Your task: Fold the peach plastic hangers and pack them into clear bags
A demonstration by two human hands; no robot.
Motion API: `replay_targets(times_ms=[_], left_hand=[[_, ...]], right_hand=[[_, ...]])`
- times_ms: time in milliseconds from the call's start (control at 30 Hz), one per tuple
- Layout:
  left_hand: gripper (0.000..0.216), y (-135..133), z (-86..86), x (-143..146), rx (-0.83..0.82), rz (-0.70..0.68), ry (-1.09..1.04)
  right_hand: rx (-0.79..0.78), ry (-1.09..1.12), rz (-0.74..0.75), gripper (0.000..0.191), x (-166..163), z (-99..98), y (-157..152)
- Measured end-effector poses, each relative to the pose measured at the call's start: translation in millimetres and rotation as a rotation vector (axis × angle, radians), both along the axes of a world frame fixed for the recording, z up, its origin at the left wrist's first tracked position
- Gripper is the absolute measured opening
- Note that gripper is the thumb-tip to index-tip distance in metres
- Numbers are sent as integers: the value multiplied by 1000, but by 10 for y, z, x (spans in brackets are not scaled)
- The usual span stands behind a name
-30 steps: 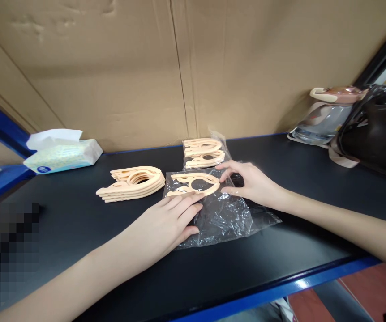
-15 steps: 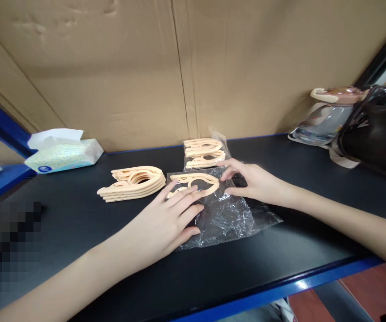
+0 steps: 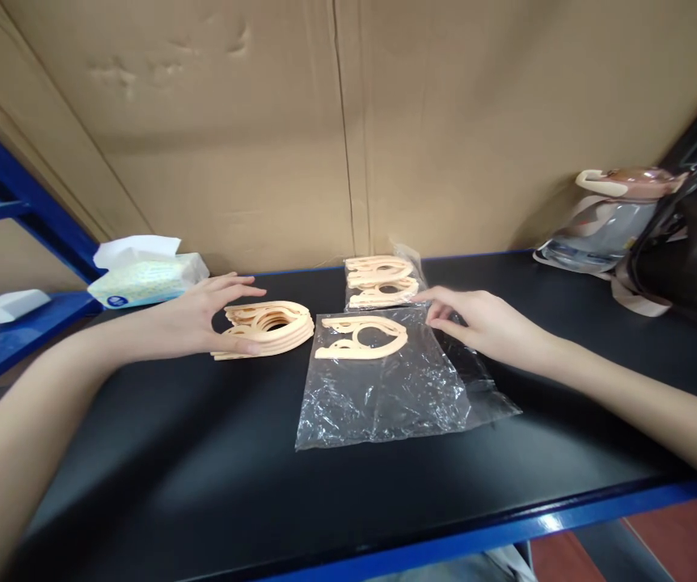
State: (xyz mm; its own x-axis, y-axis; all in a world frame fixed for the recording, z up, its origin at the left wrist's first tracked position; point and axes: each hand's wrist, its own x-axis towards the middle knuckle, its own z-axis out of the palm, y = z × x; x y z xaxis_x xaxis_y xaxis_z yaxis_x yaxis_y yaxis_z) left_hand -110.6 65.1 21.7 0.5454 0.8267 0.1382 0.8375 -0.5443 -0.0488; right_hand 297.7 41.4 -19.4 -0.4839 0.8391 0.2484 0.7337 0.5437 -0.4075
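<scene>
Your left hand (image 3: 203, 325) moved from bag (image 3: 385, 396) to hanger stack (image 3: 276, 325), fingers spread; right hand (image 3: 485, 327) pinches bag corner. Risk: loose grab scatters stack.

Your black shelf (image 3: 203, 485) carries a hanger stack (image 3: 276, 323) at centre left and a clear bag (image 3: 385, 396) at centre, one hanger (image 3: 364, 338) at its far end. A filled bag (image 3: 382, 279) lies just behind, tissues (image 3: 142, 279) at upper left, a jug (image 3: 603, 226) and dark bag (image 3: 694, 259) at right.
</scene>
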Motion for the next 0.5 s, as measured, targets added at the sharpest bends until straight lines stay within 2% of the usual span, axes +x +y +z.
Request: replay_targets(times_ms=[67,167,367,500], left_hand=[[66,69,-50,-98,39,-83,2],[54,127,-104,-146,47,-114,-52],[52,88,-59,-47,-11,-66,-116],[67,-41,45,192,-86,44,-232]], right_hand=[[13,49,-24,35,0,15,-6],[49,97,-57,42,0,32,-16],[88,145,-60,42,-13,72,-36],[145,177,-20,33,-29,106,-69]])
